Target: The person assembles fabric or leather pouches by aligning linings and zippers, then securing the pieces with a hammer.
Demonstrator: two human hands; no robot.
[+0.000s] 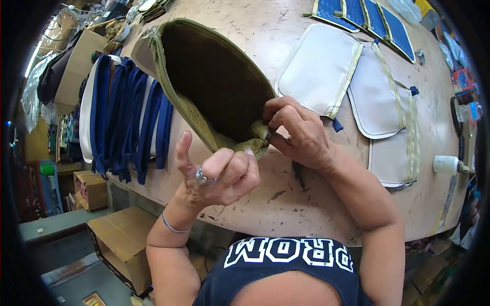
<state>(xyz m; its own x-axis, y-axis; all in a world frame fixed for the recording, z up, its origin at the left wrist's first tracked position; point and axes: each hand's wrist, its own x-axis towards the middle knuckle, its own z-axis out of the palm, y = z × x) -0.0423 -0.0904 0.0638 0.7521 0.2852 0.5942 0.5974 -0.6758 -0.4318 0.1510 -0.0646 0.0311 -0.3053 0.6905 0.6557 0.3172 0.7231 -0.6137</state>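
Note:
An olive-green zippered pouch (194, 115) is held up in front of me, its mouth wide and its dark inside showing. Zipper tape runs round the rim of the mouth. My left hand (224, 176) grips the near lower edge, fingers curled and the thumb sticking up; a ring is on one finger. At the right lower corner, my right hand (301, 130) pinches a bunched fold of the same pouch. The fingertips of both hands are close together there, and the exact spot they press is partly hidden.
Blue fabric pieces with white panels (125, 109) stand stacked at the left. White zippered panels (321, 66) overlap on the table (245, 204) at right, with blue panels (375, 23) behind. A thread spool (445, 164) lies at the right edge. Cardboard boxes (125, 237) sit below left.

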